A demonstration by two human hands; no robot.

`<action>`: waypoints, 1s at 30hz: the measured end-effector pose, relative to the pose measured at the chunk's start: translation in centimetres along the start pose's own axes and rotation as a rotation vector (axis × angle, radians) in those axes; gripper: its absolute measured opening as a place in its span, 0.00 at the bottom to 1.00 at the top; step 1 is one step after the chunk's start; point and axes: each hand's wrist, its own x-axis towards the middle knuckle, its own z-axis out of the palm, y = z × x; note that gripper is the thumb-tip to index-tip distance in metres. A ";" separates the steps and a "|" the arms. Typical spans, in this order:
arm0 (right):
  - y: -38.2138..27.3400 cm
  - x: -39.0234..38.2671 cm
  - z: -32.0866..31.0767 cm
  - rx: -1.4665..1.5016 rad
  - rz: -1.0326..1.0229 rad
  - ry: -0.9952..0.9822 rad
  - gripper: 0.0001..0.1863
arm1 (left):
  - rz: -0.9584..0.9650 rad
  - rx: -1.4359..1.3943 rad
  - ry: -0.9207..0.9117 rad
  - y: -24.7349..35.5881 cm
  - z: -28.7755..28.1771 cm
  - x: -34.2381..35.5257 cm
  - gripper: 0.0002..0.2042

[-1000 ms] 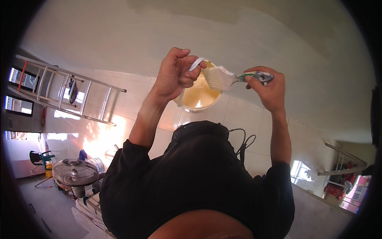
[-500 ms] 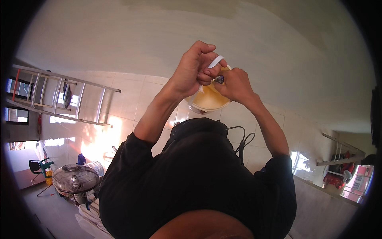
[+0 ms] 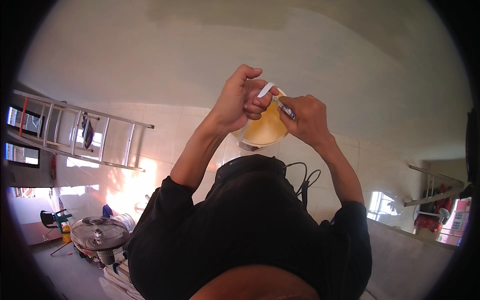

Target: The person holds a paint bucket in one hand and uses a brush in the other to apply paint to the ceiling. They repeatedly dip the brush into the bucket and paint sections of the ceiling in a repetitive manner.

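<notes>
Both hands have closed together at frame centre: left hand [image 3: 240,102] pinches a white strip [image 3: 265,90]; right hand [image 3: 307,117] grips a small tool [image 3: 285,107] above the yellow bucket [image 3: 262,130], for control.

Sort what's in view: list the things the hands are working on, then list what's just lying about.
In hand:
- left hand, pinching a white strip
- right hand, gripping a small dark tool
- yellow bucket beneath both hands

Lying about:
- ladder, lying on the tiled floor
- fan
- black cable
- green chair
</notes>
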 end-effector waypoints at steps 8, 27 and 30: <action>-0.5 -0.9 -1.8 0.168 0.115 0.210 0.09 | 0.078 -0.035 0.002 0.1 -0.5 0.4 0.33; 1.3 -2.2 2.9 0.286 0.191 0.066 0.10 | 0.057 0.034 0.009 -1.6 -0.8 0.1 0.36; 1.9 -2.6 3.5 0.173 0.096 0.107 0.10 | 0.023 0.016 -0.028 -2.0 -1.3 -0.2 0.36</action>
